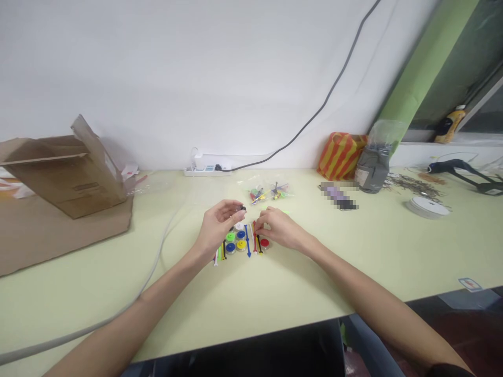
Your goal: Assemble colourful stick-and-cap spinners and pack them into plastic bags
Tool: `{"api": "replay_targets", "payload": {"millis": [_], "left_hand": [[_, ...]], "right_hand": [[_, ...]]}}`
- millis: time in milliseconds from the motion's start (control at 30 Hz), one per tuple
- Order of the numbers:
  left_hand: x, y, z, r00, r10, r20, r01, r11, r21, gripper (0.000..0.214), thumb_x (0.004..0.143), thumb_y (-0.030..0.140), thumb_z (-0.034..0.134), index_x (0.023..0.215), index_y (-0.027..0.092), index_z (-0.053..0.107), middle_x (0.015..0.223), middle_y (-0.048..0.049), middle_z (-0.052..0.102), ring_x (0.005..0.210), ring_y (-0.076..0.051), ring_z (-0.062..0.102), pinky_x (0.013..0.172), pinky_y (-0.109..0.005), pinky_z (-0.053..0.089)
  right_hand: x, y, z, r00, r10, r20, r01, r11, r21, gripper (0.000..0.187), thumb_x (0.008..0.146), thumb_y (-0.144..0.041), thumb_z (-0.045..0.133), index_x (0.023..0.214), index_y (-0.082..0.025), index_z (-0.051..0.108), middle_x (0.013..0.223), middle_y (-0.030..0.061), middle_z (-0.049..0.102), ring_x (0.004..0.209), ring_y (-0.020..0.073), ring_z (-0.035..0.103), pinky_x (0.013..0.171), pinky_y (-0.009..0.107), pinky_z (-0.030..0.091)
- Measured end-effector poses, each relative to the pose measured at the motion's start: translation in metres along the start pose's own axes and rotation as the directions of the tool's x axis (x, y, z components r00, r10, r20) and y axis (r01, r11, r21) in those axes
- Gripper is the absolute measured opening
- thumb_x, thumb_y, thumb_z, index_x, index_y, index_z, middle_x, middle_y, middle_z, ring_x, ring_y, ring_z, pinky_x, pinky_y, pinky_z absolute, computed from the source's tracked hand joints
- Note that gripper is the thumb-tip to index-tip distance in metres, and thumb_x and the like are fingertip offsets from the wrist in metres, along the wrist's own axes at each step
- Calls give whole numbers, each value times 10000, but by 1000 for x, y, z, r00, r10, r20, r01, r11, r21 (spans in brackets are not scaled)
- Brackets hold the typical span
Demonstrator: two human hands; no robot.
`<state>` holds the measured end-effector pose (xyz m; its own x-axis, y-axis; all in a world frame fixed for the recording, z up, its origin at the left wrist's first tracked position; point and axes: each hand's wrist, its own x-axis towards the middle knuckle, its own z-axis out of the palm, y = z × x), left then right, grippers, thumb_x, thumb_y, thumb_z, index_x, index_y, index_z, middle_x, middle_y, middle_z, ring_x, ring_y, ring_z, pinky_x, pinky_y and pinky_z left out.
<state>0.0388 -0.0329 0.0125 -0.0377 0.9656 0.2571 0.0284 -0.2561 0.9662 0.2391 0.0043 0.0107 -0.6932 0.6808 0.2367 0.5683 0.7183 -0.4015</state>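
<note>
In the head view, the left hand (pixel 217 226) curls its fingers closed on a small black piece (pixel 243 209), held just above a cluster of colored round caps (pixel 241 235) and plastic sticks (pixel 248 242). The right hand (pixel 278 229) bends its fingertips (pixel 256 229) down at a red stick (pixel 254 235), though I cannot tell whether they grip it. A clear bag (pixel 269 192) of similar parts lies beyond, on the table (pixel 353 262).

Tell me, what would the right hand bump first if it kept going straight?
The right hand would probably meet the red stick first, though depth is hard to judge from this picture.
</note>
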Motion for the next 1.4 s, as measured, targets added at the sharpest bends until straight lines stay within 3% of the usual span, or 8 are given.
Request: {"api": "replay_targets", "payload": {"millis": [167, 733, 833, 933, 1000, 1100, 1200, 1400], "left_hand": [[0, 1, 1, 1000, -6, -2, 6, 1000, 7, 407, 703, 425, 831, 989, 169, 692, 967, -62, 700, 868, -190, 670, 833, -335, 543], [-1, 0, 0, 1000, -15, -4, 15, 1000, 13, 401, 703, 439, 822, 976, 179, 687, 956, -59, 702, 861, -189, 669, 816, -328, 543], [-1, 1, 0, 1000, -9, -9, 9, 1000, 26, 407, 709, 451, 813, 980, 178, 682, 959, -65, 707, 869, -197, 671, 816, -334, 545], [-2, 2, 0, 1000, -15, 0, 15, 999, 39, 408, 721, 457, 802, 991, 177, 677, 946, -71, 717, 852, -199, 675, 783, -327, 548], [-3, 3, 1, 999, -32, 30, 31, 999, 42, 407, 730, 453, 798, 998, 177, 668, 936, -76, 723, 839, -199, 680, 745, -314, 547], [-4, 3, 2, 995, -53, 90, 50, 998, 40, 398, 735, 438, 800, 1003, 181, 655, 964, -92, 739, 868, -210, 694, 745, -313, 550], [-6, 4, 2, 987, -52, 149, 48, 998, 33, 384, 738, 423, 801, 1004, 184, 658, 1046, -114, 747, 942, -229, 708, 813, -334, 556], [-4, -1, 2, 972, -45, 233, 37, 999, 37, 396, 768, 413, 782, 1074, 179, 688, 1102, -118, 733, 1035, -243, 688, 926, -363, 532]], "right_hand": [[-1, 1, 0, 999, 33, 12, -33, 999, 17, 67, 864, -147, 755, 815, -192, 761, 816, 37, 708, 869, 207, 566, 727, 267, 386], [1, 3, 1, 999, -2, 45, 6, 995, -98, 163, 841, -27, 713, 787, -179, 739, 787, 39, 688, 846, 209, 556, 738, 281, 392], [-2, 7, -7, 994, -47, -103, 35, 993, -114, 158, 864, -30, 684, 778, -162, 692, 894, 76, 672, 941, 235, 562, 815, 317, 419], [-6, 8, -18, 932, -126, -339, 132, 991, -5, 134, 925, -102, 634, 814, -177, 624, 1145, 105, 638, 1125, 256, 539, 956, 381, 413], [-7, 6, -23, 895, -102, -435, 183, 972, 148, 116, 973, -181, 586, 858, -194, 590, 1155, 93, 640, 1125, 244, 556, 982, 392, 413], [-6, 2, -20, 887, 29, -460, 177, 900, 399, 201, 1010, -351, 544, 873, -203, 555, 909, 55, 644, 885, 209, 601, 834, 344, 459], [0, 0, -9, 889, 148, -434, 183, 753, 632, 324, 968, -511, 578, 869, -208, 520, 725, 4, 554, 690, 174, 542, 675, 297, 433], [2, -8, 3, 956, 212, -202, 92, 437, 895, 430, 874, -593, 685, 934, -215, 489, 562, -65, 466, 528, 119, 372, 551, 238, 304]]}}
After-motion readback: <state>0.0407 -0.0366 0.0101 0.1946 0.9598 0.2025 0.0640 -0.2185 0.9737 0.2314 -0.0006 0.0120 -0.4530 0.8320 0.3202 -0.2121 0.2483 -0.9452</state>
